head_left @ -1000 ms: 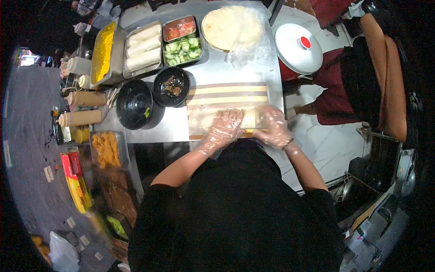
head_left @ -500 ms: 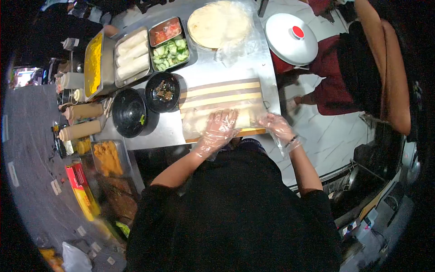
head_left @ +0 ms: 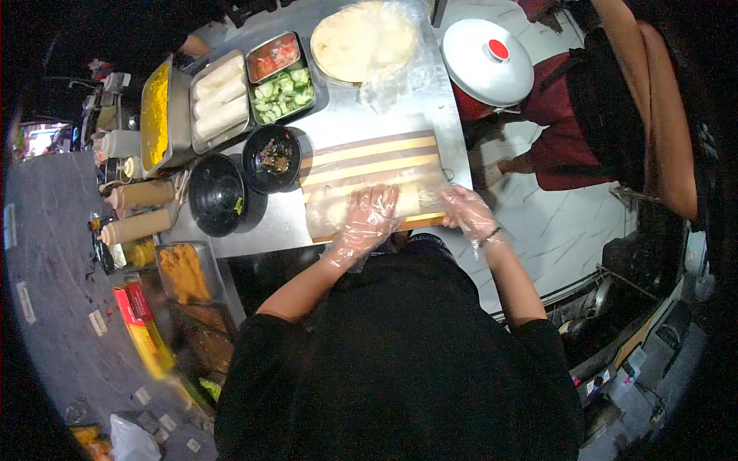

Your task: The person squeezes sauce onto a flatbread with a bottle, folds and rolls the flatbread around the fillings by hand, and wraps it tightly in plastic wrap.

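A pale wrap (head_left: 413,200) lies rolled in clear plastic film (head_left: 334,203) along the near edge of a striped wooden cutting board (head_left: 384,147). My left hand (head_left: 372,213), in a clear disposable glove, rests flat over the roll with its fingers extended forward. At the roll's right end, just past the board's edge, my gloved right hand (head_left: 470,213) has its fingers closed on the gathered film. How tightly the film is twisted there is too small to tell.
Flatbreads (head_left: 361,42) lie at the back near a lidded pot (head_left: 488,61). Left of the board are black bowls (head_left: 217,196), a cucumber tray (head_left: 284,96), a tray of white rolls (head_left: 223,100) and sauce bottles (head_left: 138,227). Another person (head_left: 569,127) stands at right.
My right hand has shifted slightly outward from the board's right edge, its fingers more curled. My left hand stays on the roll. The whole view has moved a little.
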The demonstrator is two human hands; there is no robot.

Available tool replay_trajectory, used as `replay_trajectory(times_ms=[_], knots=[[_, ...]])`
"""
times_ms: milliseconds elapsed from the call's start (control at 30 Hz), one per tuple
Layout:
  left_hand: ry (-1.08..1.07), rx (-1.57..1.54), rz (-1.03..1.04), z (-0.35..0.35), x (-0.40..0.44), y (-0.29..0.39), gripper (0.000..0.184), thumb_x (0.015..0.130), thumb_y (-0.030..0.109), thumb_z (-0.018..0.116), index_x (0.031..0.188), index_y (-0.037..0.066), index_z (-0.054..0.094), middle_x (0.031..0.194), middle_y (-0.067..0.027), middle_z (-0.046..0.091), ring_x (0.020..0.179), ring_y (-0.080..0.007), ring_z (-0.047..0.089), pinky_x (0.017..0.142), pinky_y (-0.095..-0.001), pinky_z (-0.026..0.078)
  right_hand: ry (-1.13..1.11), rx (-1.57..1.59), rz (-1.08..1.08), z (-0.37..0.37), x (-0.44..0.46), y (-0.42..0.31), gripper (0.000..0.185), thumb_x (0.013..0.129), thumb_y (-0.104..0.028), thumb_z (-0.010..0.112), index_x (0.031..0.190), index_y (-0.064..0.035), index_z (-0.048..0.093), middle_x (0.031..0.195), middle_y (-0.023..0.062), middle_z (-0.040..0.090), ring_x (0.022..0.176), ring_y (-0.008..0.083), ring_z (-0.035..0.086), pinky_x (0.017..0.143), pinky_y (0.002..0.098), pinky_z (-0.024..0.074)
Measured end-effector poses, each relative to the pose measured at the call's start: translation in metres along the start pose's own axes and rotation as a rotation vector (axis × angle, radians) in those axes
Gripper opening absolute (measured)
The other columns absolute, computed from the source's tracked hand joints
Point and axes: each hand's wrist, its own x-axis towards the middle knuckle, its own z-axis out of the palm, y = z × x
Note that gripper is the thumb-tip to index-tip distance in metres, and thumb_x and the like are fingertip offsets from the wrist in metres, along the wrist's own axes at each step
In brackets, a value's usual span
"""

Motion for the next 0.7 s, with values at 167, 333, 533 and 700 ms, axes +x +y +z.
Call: replay_trajectory(times_ms=[167, 333, 533, 700], knots=[[-0.002, 0.020, -0.004, 0.004, -0.002, -0.002, 0.068, 0.084, 0.042, 0.066, 0.136, 0.004, 0.047, 0.120, -0.0187, 0.054, 0.112, -0.0330, 0.052, 0.097, -0.0507, 0.040, 0.010, -0.129, -0.049, 0.024, -0.008, -0.016, 0.027, 0.089, -0.023, 0.068, 0.102, 0.0001, 0.070, 0.093, 0.0056, 0.069, 0.077, 0.0126, 0.064, 0.067, 0.0267, 0.0501], [-0.016, 0.006, 0.000, 0.004, -0.002, -0.003, 0.067, 0.087, 0.043, 0.063, 0.137, 0.004, 0.044, 0.123, -0.0210, 0.052, 0.112, -0.0340, 0.051, 0.098, -0.0520, 0.039, -0.025, -0.189, -0.138, 0.029, -0.009, -0.018, 0.028, 0.089, -0.025, 0.067, 0.103, -0.0008, 0.071, 0.099, 0.0056, 0.070, 0.088, 0.0115, 0.061, 0.072, 0.0244, 0.0464], [0.030, 0.005, 0.025, 0.007, -0.003, -0.005, 0.067, 0.084, 0.042, 0.066, 0.136, 0.004, 0.046, 0.121, -0.0202, 0.054, 0.109, -0.0346, 0.053, 0.096, -0.0518, 0.041, 0.000, -0.002, -0.133, 0.029, -0.006, -0.006, 0.032, 0.092, -0.029, 0.066, 0.106, -0.0003, 0.070, 0.102, 0.0062, 0.069, 0.089, 0.0133, 0.060, 0.078, 0.0243, 0.0448], [0.075, 0.032, 0.038, 0.006, -0.004, -0.005, 0.072, 0.080, 0.041, 0.070, 0.135, 0.002, 0.045, 0.120, -0.0192, 0.054, 0.108, -0.0335, 0.053, 0.092, -0.0502, 0.042, -0.050, -0.149, -0.060, 0.029, -0.017, -0.025, 0.032, 0.090, -0.023, 0.066, 0.111, 0.0019, 0.067, 0.112, 0.0106, 0.067, 0.103, 0.0167, 0.059, 0.092, 0.0297, 0.0453]])
